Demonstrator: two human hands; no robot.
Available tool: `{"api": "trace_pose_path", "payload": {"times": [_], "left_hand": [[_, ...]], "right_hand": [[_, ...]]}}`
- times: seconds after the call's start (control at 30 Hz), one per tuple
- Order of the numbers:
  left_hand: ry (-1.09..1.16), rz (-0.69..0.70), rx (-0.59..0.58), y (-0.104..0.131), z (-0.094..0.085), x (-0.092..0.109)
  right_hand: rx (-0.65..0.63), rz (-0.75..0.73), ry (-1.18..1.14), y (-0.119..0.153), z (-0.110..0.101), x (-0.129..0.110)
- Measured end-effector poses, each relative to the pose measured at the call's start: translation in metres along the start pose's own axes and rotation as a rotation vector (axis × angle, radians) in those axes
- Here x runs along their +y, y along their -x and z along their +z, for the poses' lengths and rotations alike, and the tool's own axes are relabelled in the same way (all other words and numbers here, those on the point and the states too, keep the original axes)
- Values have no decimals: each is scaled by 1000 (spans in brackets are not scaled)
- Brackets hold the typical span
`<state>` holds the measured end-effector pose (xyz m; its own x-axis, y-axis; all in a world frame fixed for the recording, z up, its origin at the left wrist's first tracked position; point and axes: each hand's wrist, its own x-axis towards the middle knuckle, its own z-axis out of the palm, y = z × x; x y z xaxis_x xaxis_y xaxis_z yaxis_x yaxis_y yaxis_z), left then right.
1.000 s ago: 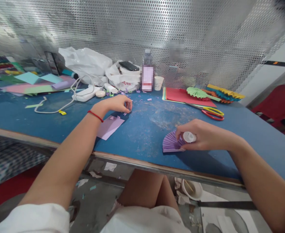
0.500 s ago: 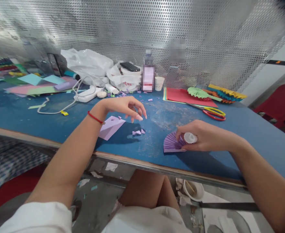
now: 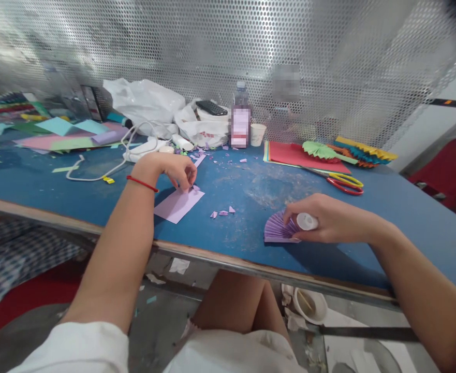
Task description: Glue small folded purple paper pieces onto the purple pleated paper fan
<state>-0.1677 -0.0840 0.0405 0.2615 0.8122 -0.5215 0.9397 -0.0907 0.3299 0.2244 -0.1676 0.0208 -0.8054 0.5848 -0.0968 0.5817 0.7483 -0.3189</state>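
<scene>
My left hand is at the far edge of a flat sheet of purple paper, its fingers curled together and pointing down. Whatever lies between those fingertips is hidden. A narrow purple strip shows just beyond the hand; I cannot tell whether it is held. A small purple scrap lies beside the fingers. To the right, my right hand is closed around a white round-ended tube. Its thumb and forefinger also press on a pleated purple paper fan standing on the table.
Several purple scraps lie between my hands. Scissors, red paper sheets and a green pleated piece are at the back right. A bottle, paper cup, plastic bags and a white cable are farther back.
My left hand has moved left and down to the purple sheet, and its fingers have closed. My right hand keeps its hold on the tube and fan. The view has shifted slightly.
</scene>
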Motion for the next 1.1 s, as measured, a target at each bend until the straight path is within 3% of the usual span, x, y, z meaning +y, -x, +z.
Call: {"api": "trace_pose_path", "payload": {"times": [0.3,0.47,0.63,0.83,0.9,1.1], "left_hand": [[-31,92,40,-10,2,1],[-43,199,5,-12,7,8],[-2,337,-99,-12,17,28],[133,647,-214,-15,41,60],[182,671,-165,-15,43,66],[169,614,217,3,34,66]], "right_hand": [[6,2,8,-1,0,0],[1,-1,0,-1,-1,-3],[-2,2,16,0,-1,-4],[-4,9,13,0,-1,-6],[-4,4,7,1,-1,-6],[-17,14,17,2,-1,-7]]}}
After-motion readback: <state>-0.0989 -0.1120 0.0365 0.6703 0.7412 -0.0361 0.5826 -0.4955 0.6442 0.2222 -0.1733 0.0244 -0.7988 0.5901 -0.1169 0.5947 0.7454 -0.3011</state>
